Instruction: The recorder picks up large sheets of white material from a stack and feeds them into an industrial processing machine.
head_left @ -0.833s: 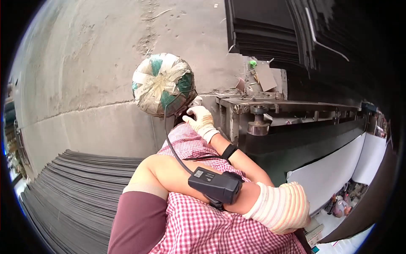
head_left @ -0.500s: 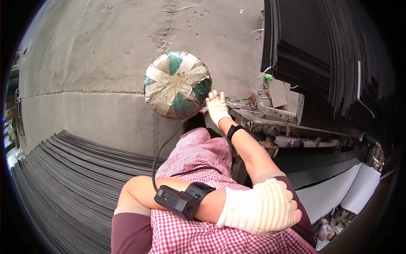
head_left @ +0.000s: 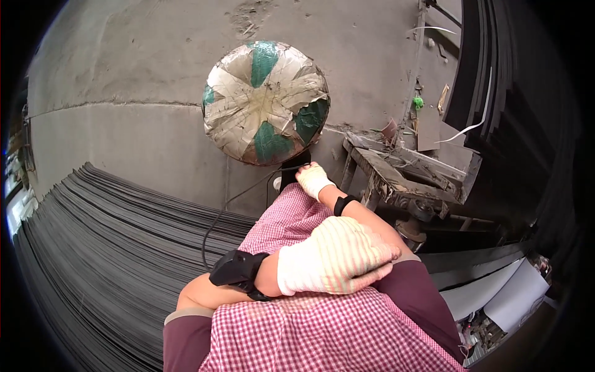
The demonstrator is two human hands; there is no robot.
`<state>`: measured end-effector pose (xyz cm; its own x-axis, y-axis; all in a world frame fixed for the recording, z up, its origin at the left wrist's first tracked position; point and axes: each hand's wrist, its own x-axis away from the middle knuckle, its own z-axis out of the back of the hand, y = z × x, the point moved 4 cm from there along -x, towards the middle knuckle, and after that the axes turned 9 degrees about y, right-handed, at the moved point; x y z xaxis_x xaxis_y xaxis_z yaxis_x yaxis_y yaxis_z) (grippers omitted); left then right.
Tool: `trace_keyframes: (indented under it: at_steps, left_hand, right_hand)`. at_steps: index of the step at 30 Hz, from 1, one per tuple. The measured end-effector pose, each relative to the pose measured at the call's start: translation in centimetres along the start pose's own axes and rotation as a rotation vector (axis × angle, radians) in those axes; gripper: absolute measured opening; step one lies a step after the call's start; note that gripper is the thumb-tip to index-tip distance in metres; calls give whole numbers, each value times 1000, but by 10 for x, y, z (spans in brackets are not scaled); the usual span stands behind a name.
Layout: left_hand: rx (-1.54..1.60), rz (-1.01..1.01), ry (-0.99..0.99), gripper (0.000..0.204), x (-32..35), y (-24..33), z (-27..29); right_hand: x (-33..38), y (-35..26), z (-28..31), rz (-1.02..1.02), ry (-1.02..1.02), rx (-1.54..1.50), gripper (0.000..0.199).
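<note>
My right hand (head_left: 313, 180), in a pale glove with a black wristband, reaches down to the near edge of a round stool seat (head_left: 266, 102) wrapped in tan tape over green. Its fingers curl against a dark part just under the seat; whether they grip it is hidden. My left hand (head_left: 338, 260), in a striped cream glove, lies flat across my right upper arm. A black device (head_left: 234, 268) is strapped to my left wrist, with a thin cable running up from it. A pink checked apron (head_left: 310, 335) covers my lap.
A wide stack of dark thin metal sheets (head_left: 105, 248) fills the left. A worn metal machine bench (head_left: 403, 177) stands at the right, with more dark sheets (head_left: 496, 93) behind it and white sheets (head_left: 496, 294) below. The floor (head_left: 124, 74) is grey concrete.
The view has swung down and left, so the stool seat looks larger and nearer. My left hand has slid along my right arm. My right hand stays at the seat's edge.
</note>
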<state>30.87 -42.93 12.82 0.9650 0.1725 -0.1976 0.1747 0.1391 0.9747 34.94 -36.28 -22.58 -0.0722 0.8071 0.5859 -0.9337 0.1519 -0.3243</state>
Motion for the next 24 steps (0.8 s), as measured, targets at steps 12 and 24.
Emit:
trace_keyframes:
  at_steps: [12,24]
  left_hand:
    - [-285,-276,71,28,-69,194,94]
    - [454,-397,-138,78,-138,384,55]
  right_hand:
    - [151,-118,331,563,771,-902,26]
    - [532,-170,447,-293,1533,365,26]
